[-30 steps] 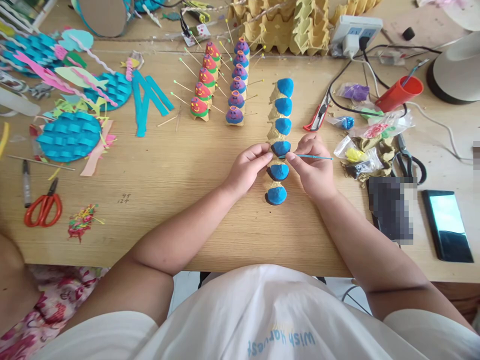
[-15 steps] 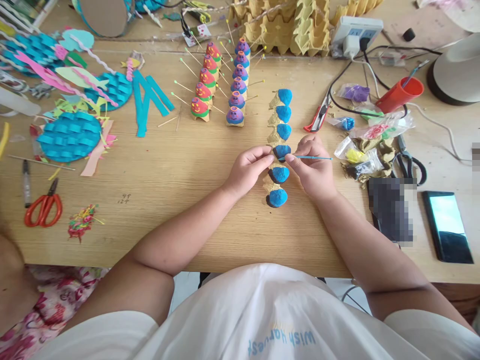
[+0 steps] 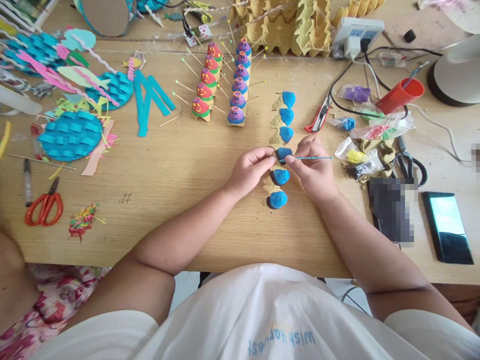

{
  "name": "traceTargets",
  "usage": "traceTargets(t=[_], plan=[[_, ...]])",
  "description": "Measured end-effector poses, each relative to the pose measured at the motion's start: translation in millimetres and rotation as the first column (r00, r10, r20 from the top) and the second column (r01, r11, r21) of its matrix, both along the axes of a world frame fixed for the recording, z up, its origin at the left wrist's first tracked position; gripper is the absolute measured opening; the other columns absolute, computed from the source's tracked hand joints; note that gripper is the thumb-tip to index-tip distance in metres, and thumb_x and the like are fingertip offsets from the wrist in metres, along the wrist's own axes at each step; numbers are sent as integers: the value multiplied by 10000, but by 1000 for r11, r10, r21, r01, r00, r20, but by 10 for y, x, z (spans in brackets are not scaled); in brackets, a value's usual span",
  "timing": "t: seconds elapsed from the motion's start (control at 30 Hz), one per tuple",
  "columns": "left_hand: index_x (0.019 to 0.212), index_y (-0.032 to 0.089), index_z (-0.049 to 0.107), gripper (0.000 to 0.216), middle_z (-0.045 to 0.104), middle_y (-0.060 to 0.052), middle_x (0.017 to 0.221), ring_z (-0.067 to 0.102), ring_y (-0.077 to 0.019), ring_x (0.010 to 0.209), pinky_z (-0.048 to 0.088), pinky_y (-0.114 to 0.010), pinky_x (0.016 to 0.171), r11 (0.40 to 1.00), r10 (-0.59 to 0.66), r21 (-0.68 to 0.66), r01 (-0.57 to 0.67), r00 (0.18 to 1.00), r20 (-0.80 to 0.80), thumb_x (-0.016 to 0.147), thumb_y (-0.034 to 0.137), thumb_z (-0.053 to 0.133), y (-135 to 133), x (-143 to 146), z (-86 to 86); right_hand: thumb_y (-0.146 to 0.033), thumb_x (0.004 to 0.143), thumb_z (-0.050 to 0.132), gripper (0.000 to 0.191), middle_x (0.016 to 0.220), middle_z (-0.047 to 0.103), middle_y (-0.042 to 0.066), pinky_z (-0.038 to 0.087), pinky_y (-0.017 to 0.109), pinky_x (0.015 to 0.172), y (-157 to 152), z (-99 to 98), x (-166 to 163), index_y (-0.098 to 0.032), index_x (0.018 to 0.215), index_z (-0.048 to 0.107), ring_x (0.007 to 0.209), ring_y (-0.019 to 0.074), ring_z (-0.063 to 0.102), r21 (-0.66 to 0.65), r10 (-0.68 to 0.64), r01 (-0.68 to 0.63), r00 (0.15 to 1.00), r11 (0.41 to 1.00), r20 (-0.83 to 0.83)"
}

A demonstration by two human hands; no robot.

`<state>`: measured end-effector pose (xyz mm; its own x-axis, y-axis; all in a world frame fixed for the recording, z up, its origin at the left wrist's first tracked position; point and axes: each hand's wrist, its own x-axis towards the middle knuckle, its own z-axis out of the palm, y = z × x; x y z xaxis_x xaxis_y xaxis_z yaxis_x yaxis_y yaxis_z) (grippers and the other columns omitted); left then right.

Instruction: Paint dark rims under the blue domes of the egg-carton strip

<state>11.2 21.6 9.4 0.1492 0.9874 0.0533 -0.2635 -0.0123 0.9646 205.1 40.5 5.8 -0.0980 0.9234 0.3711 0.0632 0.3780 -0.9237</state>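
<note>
A strip of egg-carton cups with blue-painted tops [image 3: 282,135] lies in a line on the wooden table [image 3: 168,175]. My left hand [image 3: 249,171] pinches the left side of the strip near its fourth cup. My right hand [image 3: 313,167] is closed round a thin blue stick [image 3: 313,157], whose tip touches the same blue cup; its other fingers rest against the strip's right side.
Two rows of painted cup figures with pins [image 3: 221,82] stand behind. Blue woven paper discs [image 3: 69,135] and red scissors [image 3: 44,206] lie left. A red cup [image 3: 399,94], bags, black scissors [image 3: 410,162], a phone [image 3: 448,226] and a power strip [image 3: 356,31] sit right. A person's arm [image 3: 11,280] shows bottom left.
The blue cup strip has shifted slightly and its far end sits a little lower in view. Both hands have kept their grip near the fourth cup.
</note>
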Motion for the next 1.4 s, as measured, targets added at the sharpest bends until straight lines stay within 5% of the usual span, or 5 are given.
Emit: traceTargets(t=[0.7, 1.4], plan=[[799, 227, 771, 179, 479, 25, 643, 405, -126, 604, 310, -314, 576, 999, -15, 47, 21, 991, -135, 916, 357, 809, -69, 9, 8, -593, 784, 971, 450, 896, 563, 16, 559, 571, 1114, -4, 24, 7, -292, 763, 637, 997, 248, 591, -24, 41, -41, 999, 999, -7], [823, 193, 732, 134, 497, 39, 636, 416, -99, 581, 334, -259, 544, 998, -47, 26, 53, 979, -196, 900, 302, 732, -78, 11, 25, -688, 857, 869, 492, 906, 545, 20, 526, 550, 1074, 15, -6, 26, -285, 787, 597, 1006, 254, 579, 34, 17, -21, 995, 999, 100]])
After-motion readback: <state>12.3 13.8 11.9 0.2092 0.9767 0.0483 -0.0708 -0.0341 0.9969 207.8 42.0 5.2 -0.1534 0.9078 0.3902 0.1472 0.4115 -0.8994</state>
